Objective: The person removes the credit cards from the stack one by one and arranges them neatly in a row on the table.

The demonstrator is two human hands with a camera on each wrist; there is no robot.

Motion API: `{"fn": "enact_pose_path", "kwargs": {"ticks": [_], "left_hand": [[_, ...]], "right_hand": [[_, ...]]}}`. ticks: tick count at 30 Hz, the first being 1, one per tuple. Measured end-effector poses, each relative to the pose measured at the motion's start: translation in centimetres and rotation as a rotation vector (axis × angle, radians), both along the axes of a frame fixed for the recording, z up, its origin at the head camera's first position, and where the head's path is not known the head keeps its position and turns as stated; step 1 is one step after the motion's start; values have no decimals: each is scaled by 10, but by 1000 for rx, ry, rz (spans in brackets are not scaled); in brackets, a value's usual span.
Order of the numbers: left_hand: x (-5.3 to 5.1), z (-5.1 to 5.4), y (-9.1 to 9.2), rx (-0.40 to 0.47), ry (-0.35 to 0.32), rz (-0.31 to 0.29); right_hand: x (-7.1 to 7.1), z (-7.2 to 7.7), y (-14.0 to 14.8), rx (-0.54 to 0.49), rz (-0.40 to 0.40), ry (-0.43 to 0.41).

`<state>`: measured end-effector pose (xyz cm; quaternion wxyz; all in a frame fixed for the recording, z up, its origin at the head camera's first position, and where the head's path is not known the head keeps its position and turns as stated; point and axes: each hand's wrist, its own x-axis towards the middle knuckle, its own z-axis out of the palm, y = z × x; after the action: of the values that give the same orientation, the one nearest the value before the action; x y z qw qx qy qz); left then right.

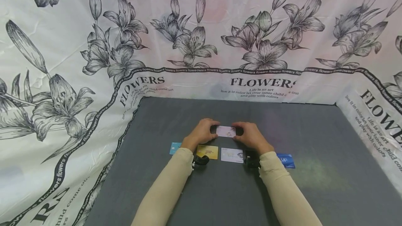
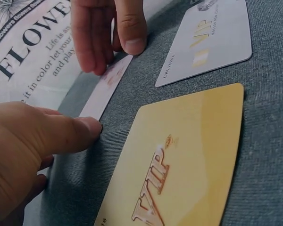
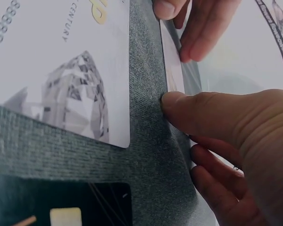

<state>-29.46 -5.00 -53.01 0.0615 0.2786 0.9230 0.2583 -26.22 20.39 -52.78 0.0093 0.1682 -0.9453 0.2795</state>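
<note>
A small pale pink card (image 1: 226, 131) with a flowery print lies between both hands, close to the dark cloth. My left hand (image 1: 202, 132) pinches its left end, thumb on the near edge and fingers on the far edge. At the other end, my right hand (image 1: 250, 136) grips the card the same way. Nearer to me than the pink card are a gold VIP card (image 2: 174, 155) and a white VIP card (image 3: 70, 66) with a diamond picture. Each thumb partly covers the pink card in its own wrist view.
A light blue card (image 1: 175, 148) sits left, partly behind the left wrist. Right of the right wrist lies a blue VIP card (image 1: 286, 160). A dark card (image 3: 61, 202) shows in the right wrist view. Flower-printed fabric (image 1: 188, 86) rises behind and beside the grey table (image 1: 220, 198).
</note>
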Motion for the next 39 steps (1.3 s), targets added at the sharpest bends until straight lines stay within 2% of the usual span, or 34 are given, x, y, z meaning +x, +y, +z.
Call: {"fn": "enact_pose_path", "kwargs": {"ticks": [12, 34, 39], "left_hand": [[4, 6, 6, -108, 35, -1], [4, 2, 1, -32, 31, -32], [6, 3, 2, -12, 21, -46]], "right_hand": [[2, 1, -1, 15, -5, 2], [0, 0, 3, 19, 65, 25], [2, 6, 7, 19, 83, 21]]}}
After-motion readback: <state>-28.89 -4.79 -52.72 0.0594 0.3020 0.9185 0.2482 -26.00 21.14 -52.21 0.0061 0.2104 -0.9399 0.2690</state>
